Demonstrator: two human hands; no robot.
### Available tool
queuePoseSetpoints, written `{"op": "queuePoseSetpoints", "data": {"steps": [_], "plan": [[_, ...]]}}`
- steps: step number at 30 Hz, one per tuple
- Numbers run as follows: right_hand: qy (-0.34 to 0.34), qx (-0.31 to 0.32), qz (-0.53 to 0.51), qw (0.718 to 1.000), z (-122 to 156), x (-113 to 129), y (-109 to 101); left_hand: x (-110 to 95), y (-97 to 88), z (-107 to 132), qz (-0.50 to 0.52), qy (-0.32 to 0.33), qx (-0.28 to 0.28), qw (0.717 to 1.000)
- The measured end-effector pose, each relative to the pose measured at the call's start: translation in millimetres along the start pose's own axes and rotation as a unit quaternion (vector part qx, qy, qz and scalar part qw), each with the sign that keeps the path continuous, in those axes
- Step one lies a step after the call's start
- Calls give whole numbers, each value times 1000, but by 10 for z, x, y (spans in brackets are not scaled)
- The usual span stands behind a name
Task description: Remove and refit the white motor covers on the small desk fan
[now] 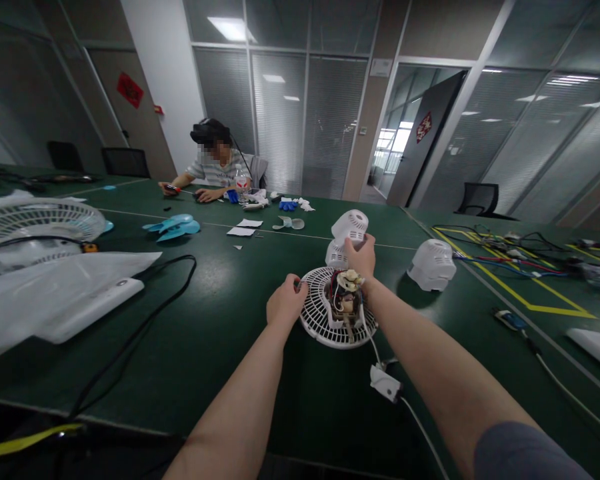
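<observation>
A round white fan grille lies on the green table in front of me. On it sits an exposed fan motor with wires and a white cable. My left hand is closed at the grille's left rim, its fingertips partly hidden. My right hand grips a white vented motor cover just beyond the grille. Below that cover another white vented part shows; I cannot tell whether the two are joined. A small white box on the cable lies near my right forearm.
Another white housing stands to the right, near cables and yellow tape. Left are a large fan grille, a plastic bag and blue fan blades. A clear fan blade lies ahead. Across the table sits a person wearing a headset.
</observation>
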State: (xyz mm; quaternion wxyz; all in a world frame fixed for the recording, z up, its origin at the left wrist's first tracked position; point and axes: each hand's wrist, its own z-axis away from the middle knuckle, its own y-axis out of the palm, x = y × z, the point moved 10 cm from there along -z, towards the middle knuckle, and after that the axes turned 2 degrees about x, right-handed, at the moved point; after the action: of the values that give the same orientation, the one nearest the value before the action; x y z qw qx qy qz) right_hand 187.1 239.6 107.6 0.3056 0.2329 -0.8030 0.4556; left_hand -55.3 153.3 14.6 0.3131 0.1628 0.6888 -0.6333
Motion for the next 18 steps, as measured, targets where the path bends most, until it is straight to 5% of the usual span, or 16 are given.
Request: {"op": "queuePoseSetpoints", "data": {"steps": [4, 10, 18], "plan": [[-31, -15, -60, 998, 175, 88, -360, 16, -2, 9, -1, -3, -5, 1000], [-114, 15, -89, 989, 929, 194, -905, 14, -4, 40, 1, -5, -1, 1000], [-168, 82, 97, 977, 1568, 303, -799, -8, -3, 110, -5, 1, -9, 1000]]}}
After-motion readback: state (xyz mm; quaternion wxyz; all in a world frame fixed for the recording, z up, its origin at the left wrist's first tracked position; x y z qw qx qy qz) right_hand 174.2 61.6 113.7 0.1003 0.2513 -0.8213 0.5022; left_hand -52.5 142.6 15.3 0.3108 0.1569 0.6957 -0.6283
